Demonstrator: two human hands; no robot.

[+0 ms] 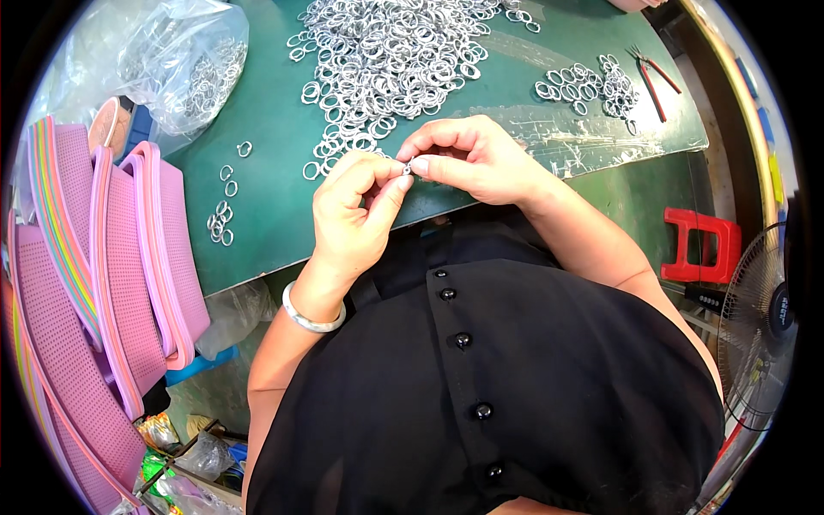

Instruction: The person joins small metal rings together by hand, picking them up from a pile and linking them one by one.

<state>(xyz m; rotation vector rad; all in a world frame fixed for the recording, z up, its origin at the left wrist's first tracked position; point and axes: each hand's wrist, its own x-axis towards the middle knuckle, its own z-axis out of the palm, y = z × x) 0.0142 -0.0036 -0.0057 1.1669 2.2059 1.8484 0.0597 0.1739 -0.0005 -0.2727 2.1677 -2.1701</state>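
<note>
Just inside the near edge of the green table, my two hands meet fingertip to fingertip. My left hand (pixel 350 210) pinches a small silvery metal ring (pixel 408 169) between thumb and forefinger. From the other side, the thumb and forefinger of my right hand (pixel 481 159) close on the same piece. Fingertips cover most of it, so its exact shape is hard to make out. Right beyond my hands spreads a large heap of silvery metal rings (pixel 390 64). Several loose rings (pixel 225 215) lie to the left of my left hand.
Smaller clusters of rings (pixel 573 84) lie at the right, beside red-handled pliers (pixel 654 86). A clear plastic bag (pixel 193 64) with metal pieces sits far left. Pink woven baskets (pixel 129 249) crowd the left side. A red stool (pixel 699 245) and a fan (pixel 755 318) stand right.
</note>
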